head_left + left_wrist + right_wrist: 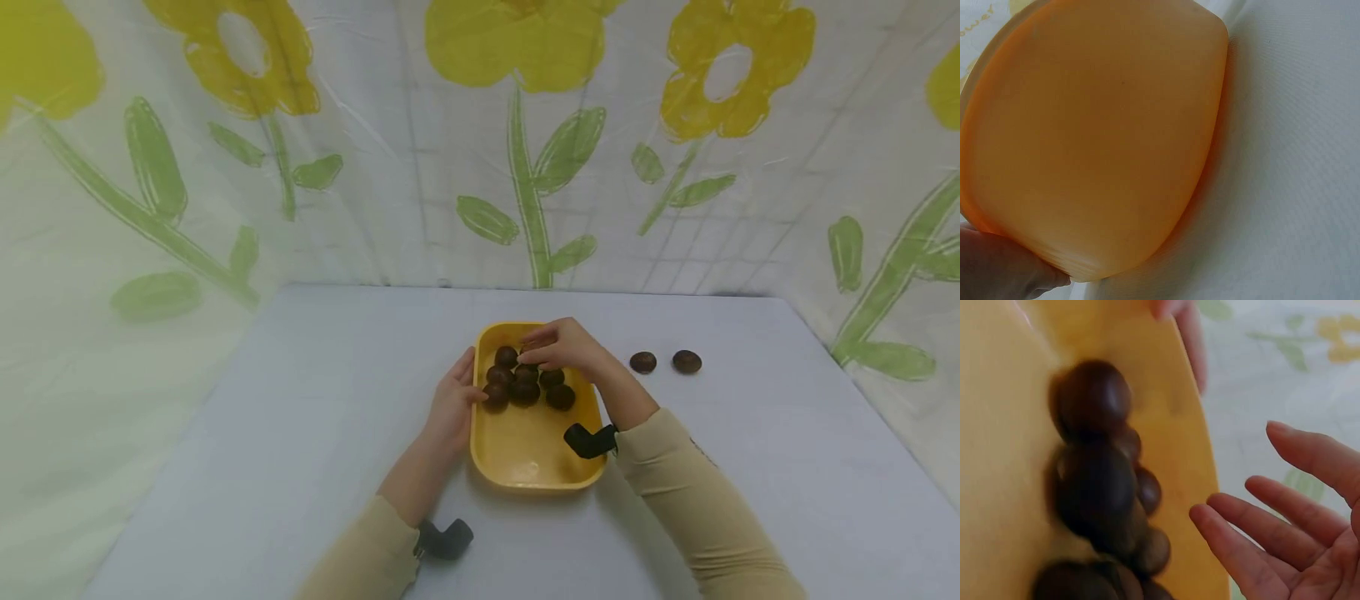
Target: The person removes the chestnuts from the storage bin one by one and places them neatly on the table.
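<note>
A yellow tray (525, 450) holds several shiny, dark brown round things like chestnuts (525, 392), heaped together in its far half. At its left side my left hand (452, 408) grips the rim, thumb over the edge and fingers outside. The left wrist view is mostly filled by the tray's outer surface (1097, 137), with part of the left hand (1004, 265) at the lower corner. Over the tray's far right part hovers my right hand (566, 346), fingers extended and apart. Nothing is in the right hand (1291, 531) in the right wrist view.
Two more brown chestnut-like pieces (642, 362) lie on the white table (337, 400), right of the tray. Behind the table hangs a white curtain (375, 217) painted with yellow flowers. Each wrist wears a black camera mount (588, 442).
</note>
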Demonstrator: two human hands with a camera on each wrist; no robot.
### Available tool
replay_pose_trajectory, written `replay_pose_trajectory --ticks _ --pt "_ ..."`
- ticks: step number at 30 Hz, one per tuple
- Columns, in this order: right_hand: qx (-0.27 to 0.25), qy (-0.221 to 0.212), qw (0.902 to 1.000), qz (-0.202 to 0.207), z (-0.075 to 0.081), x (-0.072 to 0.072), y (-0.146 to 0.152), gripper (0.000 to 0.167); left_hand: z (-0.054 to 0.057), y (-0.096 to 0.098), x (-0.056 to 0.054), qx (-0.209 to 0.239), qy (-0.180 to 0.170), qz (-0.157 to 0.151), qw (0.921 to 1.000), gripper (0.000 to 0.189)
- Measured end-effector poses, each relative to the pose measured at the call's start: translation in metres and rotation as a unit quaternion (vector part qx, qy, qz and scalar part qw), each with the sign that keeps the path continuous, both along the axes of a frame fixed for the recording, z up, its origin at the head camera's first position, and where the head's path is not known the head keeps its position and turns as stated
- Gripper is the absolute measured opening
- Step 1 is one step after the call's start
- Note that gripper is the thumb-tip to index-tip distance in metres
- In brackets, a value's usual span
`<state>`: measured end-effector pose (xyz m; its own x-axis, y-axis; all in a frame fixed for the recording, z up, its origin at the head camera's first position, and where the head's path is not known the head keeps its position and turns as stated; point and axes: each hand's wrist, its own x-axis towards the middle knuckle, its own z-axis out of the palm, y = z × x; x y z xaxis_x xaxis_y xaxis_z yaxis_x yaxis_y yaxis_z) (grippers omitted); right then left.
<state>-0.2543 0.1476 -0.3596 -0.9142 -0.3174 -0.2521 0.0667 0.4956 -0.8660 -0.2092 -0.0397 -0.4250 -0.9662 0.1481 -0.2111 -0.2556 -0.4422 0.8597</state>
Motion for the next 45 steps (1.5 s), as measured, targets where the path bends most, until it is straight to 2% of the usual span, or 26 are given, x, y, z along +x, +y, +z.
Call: replay_pose_trajectory --ticks 9,14,17,20,23,26,31,42,45 --pt "0.019 -0.019 0.9968 0.075 -0.013 0.004 -0.026 0.039 -0.003 0.001 -0.003 0.000 0.006 -0.002 1.0000 0.082" --pt "0.041 -0.020 0.9959 0.078 -0.015 0.008 -0.032 0.038 -0.001 0.000 -0.003 -0.010 0.000 -0.001 1.0000 0.083" --pt "0.067 0.001 0.9940 0.087 -0.017 0.009 -0.036 0.035 0.000 -0.001 -0.002 -0.011 -0.001 0.000 0.9999 0.083" --pt "0.108 0.055 0.9843 0.128 -0.023 0.010 -0.041 0.030 0.000 -0.002 -0.002 -0.015 0.006 -0.001 0.9999 0.083" --pt "0.147 0.107 0.9658 0.185 -0.030 0.012 -0.045 0.027 -0.001 -0.002 -0.002 -0.011 0.005 -0.001 0.9999 0.084" --pt "0.161 0.114 0.9578 0.209 -0.035 0.013 -0.047 0.031 -0.003 -0.001 -0.001 -0.014 0.007 0.000 0.9999 0.084" --pt "0.165 0.104 0.9613 0.194 -0.035 0.014 -0.047 0.039 -0.002 -0.001 -0.001 -0.024 0.005 0.003 0.9997 0.084" --pt "0.149 0.118 0.9580 0.215 -0.035 0.012 -0.051 0.031 0.000 -0.001 -0.002 -0.014 0.001 0.006 0.9999 0.083" --pt "0.136 0.115 0.9625 0.204 -0.034 0.013 -0.048 0.031 0.000 -0.001 -0.002 -0.017 0.003 0.007 0.9998 0.082"
